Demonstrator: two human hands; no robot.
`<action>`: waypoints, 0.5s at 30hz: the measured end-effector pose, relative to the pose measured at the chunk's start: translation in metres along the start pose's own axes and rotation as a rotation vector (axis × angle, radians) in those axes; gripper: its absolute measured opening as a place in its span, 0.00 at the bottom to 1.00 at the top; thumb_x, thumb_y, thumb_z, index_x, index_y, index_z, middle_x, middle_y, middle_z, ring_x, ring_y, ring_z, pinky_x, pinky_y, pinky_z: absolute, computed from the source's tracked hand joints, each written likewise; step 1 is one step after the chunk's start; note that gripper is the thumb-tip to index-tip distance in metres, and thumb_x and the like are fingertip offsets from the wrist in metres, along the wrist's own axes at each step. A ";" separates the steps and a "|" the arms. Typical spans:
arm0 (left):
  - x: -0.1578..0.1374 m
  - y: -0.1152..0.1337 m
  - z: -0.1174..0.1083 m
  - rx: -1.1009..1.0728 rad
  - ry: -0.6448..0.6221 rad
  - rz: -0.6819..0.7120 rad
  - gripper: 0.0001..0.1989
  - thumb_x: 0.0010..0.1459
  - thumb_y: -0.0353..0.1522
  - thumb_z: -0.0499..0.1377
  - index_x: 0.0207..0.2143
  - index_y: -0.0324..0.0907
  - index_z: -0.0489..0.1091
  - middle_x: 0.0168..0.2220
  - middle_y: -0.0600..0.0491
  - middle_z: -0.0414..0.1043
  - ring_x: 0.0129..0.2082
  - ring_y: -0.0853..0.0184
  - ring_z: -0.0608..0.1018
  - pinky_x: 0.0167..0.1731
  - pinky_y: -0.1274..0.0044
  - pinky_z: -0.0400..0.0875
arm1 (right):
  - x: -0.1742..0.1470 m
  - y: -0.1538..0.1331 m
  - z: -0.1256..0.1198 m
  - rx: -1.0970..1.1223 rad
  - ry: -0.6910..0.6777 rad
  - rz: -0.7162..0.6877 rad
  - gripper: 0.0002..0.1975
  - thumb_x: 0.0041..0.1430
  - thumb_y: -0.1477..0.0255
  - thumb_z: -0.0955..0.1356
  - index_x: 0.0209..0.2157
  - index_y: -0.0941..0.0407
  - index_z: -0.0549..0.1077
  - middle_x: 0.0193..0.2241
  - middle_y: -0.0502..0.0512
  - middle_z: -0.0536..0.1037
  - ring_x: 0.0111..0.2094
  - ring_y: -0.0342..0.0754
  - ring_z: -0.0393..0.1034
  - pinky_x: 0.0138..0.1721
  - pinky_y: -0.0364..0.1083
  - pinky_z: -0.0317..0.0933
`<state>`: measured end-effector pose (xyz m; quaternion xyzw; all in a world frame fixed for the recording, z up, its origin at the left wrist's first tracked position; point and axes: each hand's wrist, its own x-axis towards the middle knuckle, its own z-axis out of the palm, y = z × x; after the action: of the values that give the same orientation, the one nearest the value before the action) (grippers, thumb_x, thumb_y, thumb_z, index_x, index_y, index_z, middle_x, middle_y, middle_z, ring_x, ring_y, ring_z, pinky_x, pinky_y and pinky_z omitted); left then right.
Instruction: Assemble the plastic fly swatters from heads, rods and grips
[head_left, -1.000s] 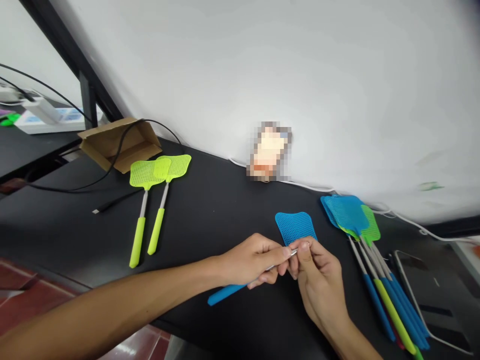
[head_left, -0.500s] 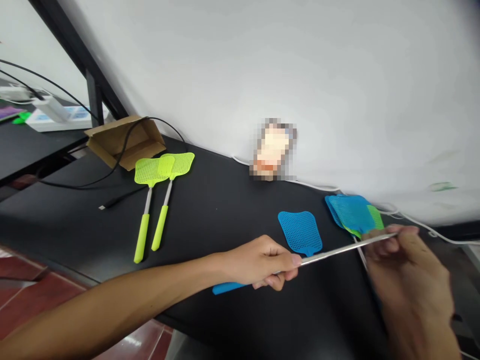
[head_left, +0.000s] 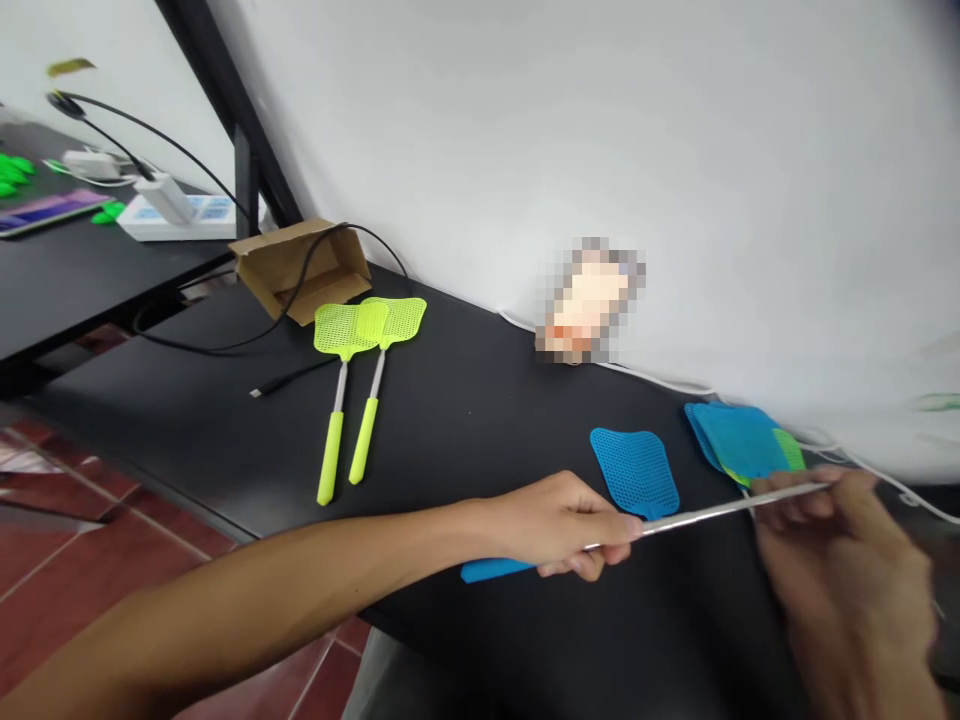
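Observation:
A thin silvery metal rod [head_left: 720, 512] runs between my two hands, in line with a blue handle [head_left: 496, 570] that sticks out behind my left hand; it looks like a fly swatter's shaft. My left hand [head_left: 574, 525] is closed around its lower part. My right hand [head_left: 855, 560], partly blurred, pinches the far end between thumb and fingers. Just behind the rod lies a blue perforated fly swatter head [head_left: 636, 472]; whether it joins the rod is hidden. Beyond my right hand is a pile of blue and green swatter heads [head_left: 739, 440], partly covered by my fingers.
Two yellow-green fly swatters [head_left: 330, 458] lie side by side, heads overlapping, on the black table [head_left: 480, 420]. Behind them are an open cardboard box [head_left: 300, 270] and a black cable [head_left: 202, 350]. A pixelated phone-like object [head_left: 592, 300] leans on the white wall [head_left: 525, 130].
The whole view has shifted, so the table's things appear further right and more of the left side shows. Both hands keep their grip on the rod in nearly the same pose.

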<state>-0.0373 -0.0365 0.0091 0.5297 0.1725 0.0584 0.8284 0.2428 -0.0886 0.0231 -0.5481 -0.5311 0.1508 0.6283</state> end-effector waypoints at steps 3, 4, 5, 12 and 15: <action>0.002 -0.005 -0.002 0.004 0.021 0.007 0.27 0.63 0.55 0.58 0.28 0.41 0.66 0.16 0.62 0.58 0.13 0.77 0.59 0.15 0.81 0.56 | -0.014 -0.002 0.024 0.356 0.161 0.351 0.17 0.59 0.60 0.74 0.24 0.53 0.68 0.19 0.45 0.55 0.20 0.42 0.49 0.20 0.48 0.47; 0.003 -0.006 -0.002 -0.002 0.033 0.012 0.27 0.63 0.55 0.58 0.28 0.41 0.66 0.16 0.62 0.59 0.13 0.77 0.60 0.15 0.81 0.57 | -0.023 -0.006 0.036 0.405 0.181 0.396 0.17 0.58 0.61 0.75 0.24 0.54 0.69 0.20 0.45 0.57 0.21 0.42 0.51 0.21 0.46 0.50; 0.004 -0.008 -0.002 -0.010 0.054 0.020 0.26 0.64 0.54 0.58 0.28 0.41 0.65 0.16 0.62 0.59 0.12 0.77 0.60 0.14 0.81 0.57 | -0.033 -0.012 0.048 0.421 0.144 0.428 0.17 0.59 0.61 0.76 0.25 0.54 0.70 0.21 0.46 0.59 0.23 0.42 0.55 0.23 0.45 0.53; 0.006 -0.011 0.002 -0.006 0.165 0.081 0.26 0.66 0.53 0.54 0.28 0.42 0.64 0.15 0.63 0.59 0.11 0.77 0.60 0.13 0.82 0.57 | -0.090 -0.034 0.099 0.421 -0.144 0.647 0.17 0.63 0.57 0.73 0.28 0.55 0.76 0.22 0.49 0.67 0.26 0.43 0.64 0.28 0.44 0.61; 0.005 -0.010 0.001 0.015 0.152 0.072 0.25 0.67 0.52 0.54 0.29 0.41 0.64 0.16 0.63 0.59 0.11 0.77 0.60 0.13 0.82 0.57 | -0.085 -0.030 0.093 0.439 -0.158 0.672 0.15 0.64 0.58 0.73 0.31 0.55 0.78 0.21 0.50 0.69 0.25 0.43 0.63 0.27 0.42 0.61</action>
<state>-0.0329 -0.0405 -0.0005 0.5358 0.2160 0.1270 0.8063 0.1207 -0.1154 -0.0095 -0.5308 -0.3243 0.4991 0.6033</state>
